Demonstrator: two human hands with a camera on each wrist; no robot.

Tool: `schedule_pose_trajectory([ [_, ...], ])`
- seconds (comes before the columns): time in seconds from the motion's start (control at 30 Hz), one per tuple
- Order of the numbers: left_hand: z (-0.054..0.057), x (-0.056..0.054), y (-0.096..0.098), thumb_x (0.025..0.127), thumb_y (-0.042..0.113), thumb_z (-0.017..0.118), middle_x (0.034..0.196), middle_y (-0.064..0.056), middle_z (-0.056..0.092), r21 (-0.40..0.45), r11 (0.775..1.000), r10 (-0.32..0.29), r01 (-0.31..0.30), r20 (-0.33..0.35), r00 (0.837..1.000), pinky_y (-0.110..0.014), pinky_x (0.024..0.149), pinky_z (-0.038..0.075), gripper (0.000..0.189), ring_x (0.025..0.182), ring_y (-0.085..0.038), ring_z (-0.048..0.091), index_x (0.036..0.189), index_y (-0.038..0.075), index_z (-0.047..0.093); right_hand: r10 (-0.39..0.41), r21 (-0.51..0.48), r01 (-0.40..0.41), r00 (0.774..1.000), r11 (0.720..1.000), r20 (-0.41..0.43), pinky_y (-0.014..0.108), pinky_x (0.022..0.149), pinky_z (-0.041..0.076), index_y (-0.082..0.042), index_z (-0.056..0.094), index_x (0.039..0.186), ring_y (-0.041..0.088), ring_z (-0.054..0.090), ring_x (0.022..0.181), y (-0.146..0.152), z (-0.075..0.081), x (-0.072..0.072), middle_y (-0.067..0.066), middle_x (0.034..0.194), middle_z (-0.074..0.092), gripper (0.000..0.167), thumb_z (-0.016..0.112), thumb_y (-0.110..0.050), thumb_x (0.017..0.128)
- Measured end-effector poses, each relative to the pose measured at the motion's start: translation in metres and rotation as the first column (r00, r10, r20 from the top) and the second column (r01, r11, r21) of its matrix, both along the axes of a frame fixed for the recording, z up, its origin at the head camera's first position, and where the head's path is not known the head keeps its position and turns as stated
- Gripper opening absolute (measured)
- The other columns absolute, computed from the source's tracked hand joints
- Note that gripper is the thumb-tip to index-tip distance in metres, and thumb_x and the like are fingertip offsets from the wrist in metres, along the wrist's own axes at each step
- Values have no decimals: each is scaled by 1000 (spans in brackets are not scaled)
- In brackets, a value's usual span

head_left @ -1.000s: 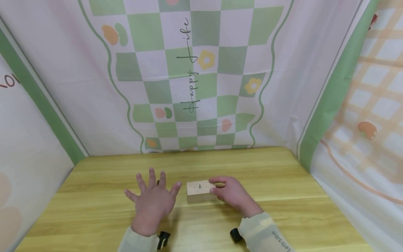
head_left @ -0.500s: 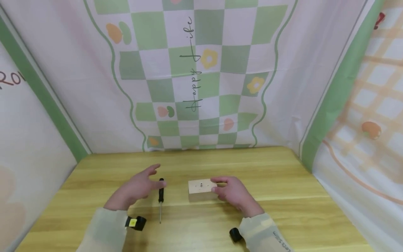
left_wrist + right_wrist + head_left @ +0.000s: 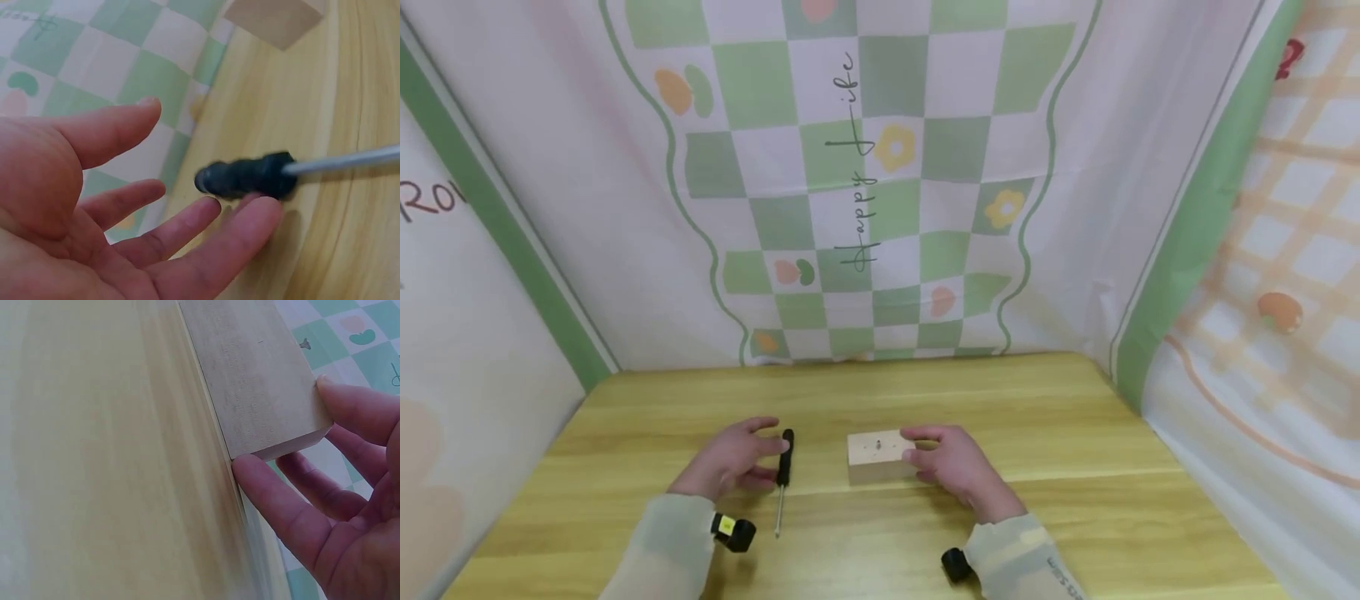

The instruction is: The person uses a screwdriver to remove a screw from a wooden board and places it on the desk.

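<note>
A screwdriver (image 3: 785, 467) with a black handle and a thin metal shaft lies left of the middle of the table, its tip toward the near edge. My left hand (image 3: 737, 454) is beside its handle, fingers spread and relaxed. In the left wrist view, the fingertips of the left hand (image 3: 187, 250) come right up to the black handle (image 3: 250, 177), and the thumb stands apart. With thumb and fingers, my right hand (image 3: 958, 467) holds the right end of a pale wooden block (image 3: 880, 458). A small metal screw (image 3: 878, 445) stands up from its top face, among small holes.
Both hands work over a wood-grain table (image 3: 1037, 417). A green-and-white checkered cloth (image 3: 880, 208) hangs behind its far edge, with further cloth panels on both sides. A small black camera (image 3: 741, 534) sits on the left wrist, another black camera (image 3: 956, 565) on the right.
My left hand, spread over the screwdriver at first, has swung left and come down beside its handle, uncovering it. The screwdriver has tilted slightly. The right hand stays on the block.
</note>
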State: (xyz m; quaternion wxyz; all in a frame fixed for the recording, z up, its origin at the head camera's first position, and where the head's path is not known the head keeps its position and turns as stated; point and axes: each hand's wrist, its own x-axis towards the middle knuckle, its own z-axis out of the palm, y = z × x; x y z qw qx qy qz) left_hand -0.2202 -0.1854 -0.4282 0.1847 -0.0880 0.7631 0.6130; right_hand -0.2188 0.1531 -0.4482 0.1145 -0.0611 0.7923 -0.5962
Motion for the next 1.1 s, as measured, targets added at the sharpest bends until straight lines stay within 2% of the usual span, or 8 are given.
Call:
schedule_pose_trajectory([
  [0.17,-6,-6,1,93,15,71,127,-25,57,-95,996,-4,3,-9,1000,-41,67,59,67,80,-32,65,151,5,39,0,-8,0,1000,1000,-7,39,80,58,-7,68,127,33,62,110,-1,-6,0,19,141,52,39,76,-15,90],
  [0.37,-6,-7,13,88,14,76,103,-14,64,-308,950,-63,45,-48,997,-37,60,58,66,67,-25,63,146,0,47,-3,-19,3,1000,1000,5,39,80,58,-5,67,127,31,63,108,0,-9,0,20,141,52,39,76,-13,90],
  [0.47,-6,-7,20,86,8,78,96,-12,65,-350,937,-47,21,-66,997,-35,56,57,66,61,-23,60,144,-1,49,-5,-21,6,1000,1000,9,39,80,58,-5,68,127,32,63,109,1,-8,0,20,141,51,39,76,-14,90],
  [0.53,-5,-7,23,84,4,77,97,-15,65,-363,932,-34,5,-75,997,-35,55,56,66,61,-22,60,143,-3,49,-3,-24,3,1000,1000,10,40,80,58,-6,68,128,32,62,110,1,-7,-1,20,141,51,40,76,-15,90],
  [0.7,-5,-6,23,82,-2,74,109,-23,62,-345,939,-22,-7,-80,997,-36,55,57,67,67,-26,62,143,-5,47,2,-29,-1,1000,1000,13,41,82,58,-6,67,128,34,61,113,0,-5,-2,19,141,52,40,76,-15,90],
  [0.93,-11,-7,11,89,2,69,107,-21,60,-141,990,-2,0,-14,1000,-39,61,58,66,75,-30,61,147,3,39,4,-28,-4,1000,1000,12,41,82,58,-5,66,130,33,60,114,0,-4,0,17,141,52,41,75,-15,91],
  [1.1,-12,-7,6,91,1,66,105,-23,61,-42,999,16,-17,-23,1000,-42,63,58,62,77,-33,63,147,7,39,2,-32,-2,1000,999,17,42,82,58,-6,66,130,33,60,115,0,-5,0,18,141,52,41,75,-15,91],
])
